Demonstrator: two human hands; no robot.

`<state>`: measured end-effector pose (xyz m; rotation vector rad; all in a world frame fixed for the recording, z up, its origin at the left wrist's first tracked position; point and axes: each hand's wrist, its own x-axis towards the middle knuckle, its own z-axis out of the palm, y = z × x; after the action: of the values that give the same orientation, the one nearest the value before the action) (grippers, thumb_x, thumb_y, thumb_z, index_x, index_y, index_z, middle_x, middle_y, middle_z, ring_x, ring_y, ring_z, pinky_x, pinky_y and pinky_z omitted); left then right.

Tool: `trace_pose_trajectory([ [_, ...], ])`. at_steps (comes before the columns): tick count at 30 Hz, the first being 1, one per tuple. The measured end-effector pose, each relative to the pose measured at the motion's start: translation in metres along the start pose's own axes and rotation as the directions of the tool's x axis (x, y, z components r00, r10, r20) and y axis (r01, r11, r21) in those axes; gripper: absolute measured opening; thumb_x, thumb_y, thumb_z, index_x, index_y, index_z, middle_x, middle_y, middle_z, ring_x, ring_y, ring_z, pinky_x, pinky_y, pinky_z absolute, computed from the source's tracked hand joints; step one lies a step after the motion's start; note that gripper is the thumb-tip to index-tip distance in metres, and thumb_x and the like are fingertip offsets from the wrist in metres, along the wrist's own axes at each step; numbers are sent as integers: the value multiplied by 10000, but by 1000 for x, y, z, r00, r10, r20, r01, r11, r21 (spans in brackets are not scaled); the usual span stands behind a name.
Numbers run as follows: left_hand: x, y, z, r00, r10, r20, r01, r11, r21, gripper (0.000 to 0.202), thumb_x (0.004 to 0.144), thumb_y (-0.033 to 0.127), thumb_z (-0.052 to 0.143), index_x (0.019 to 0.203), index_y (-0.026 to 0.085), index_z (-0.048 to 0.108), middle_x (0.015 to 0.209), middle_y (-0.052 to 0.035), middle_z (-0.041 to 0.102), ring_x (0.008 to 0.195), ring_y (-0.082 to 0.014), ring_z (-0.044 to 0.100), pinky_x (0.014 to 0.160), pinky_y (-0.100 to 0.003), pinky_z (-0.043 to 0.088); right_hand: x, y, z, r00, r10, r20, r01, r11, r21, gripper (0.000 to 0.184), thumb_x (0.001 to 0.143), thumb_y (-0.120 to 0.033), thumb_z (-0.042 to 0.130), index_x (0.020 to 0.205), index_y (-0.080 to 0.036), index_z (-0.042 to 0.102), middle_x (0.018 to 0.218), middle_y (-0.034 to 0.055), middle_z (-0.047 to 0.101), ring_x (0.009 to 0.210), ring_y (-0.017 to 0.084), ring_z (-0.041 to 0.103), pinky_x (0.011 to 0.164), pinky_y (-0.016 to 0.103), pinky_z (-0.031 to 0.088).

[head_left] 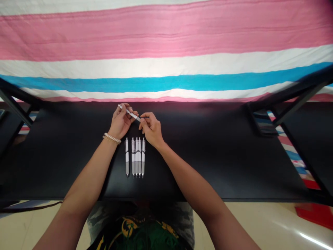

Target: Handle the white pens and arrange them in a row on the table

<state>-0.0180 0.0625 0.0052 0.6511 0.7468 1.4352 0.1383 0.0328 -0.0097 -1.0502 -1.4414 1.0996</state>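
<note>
Fingers closed on white pen

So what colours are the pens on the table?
The pens are white and grey, shown best in the head view.

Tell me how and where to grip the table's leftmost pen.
The leftmost pen is probably best pinched mid-barrel from above, across its two long sides: it lies flat, slim and straight, running near to far, and the narrow gap before the other four pens likely leaves room on its right.
</note>
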Motion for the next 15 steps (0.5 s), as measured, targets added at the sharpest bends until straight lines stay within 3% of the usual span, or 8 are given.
trace_pose_trajectory([
  [7,-1,3,8,999,-44,-9,43,999,-27,179,957,412,672,923,243,626,756,25,570,731,-118,653,855,-311,591,-1,-1,-1,999,-4,40,6,998,-56,261,1026,-486,484,1008,-243,576,537,-82,530,433,103,493,488,236,362],
  [10,-2,8,9,997,-63,-48,60,995,-74,297,993,492,584,865,226,616,659,31,499,557,-90,542,670,-247,562,-1,-2,0,997,-1,74,3,1000,-24,310,1017,-547,497,1054,-248,573,552,-80,544,445,110,516,491,239,378],
  [13,-3,16,3,989,-105,-105,89,986,-143,552,999,664,410,734,204,559,553,41,376,416,-74,362,439,-211,419,-1,-3,0,998,1,59,-1,1000,7,360,1003,-593,506,1086,-247,558,589,-64,584,478,119,545,500,249,403],
  [15,-3,21,-3,985,-108,-138,79,977,-200,610,1013,676,334,663,203,491,515,52,302,379,-67,281,369,-205,317,0,-4,-1,999,9,41,-10,1000,15,374,1000,-609,501,1077,-247,554,593,-59,586,481,119,541,497,250,401],
])
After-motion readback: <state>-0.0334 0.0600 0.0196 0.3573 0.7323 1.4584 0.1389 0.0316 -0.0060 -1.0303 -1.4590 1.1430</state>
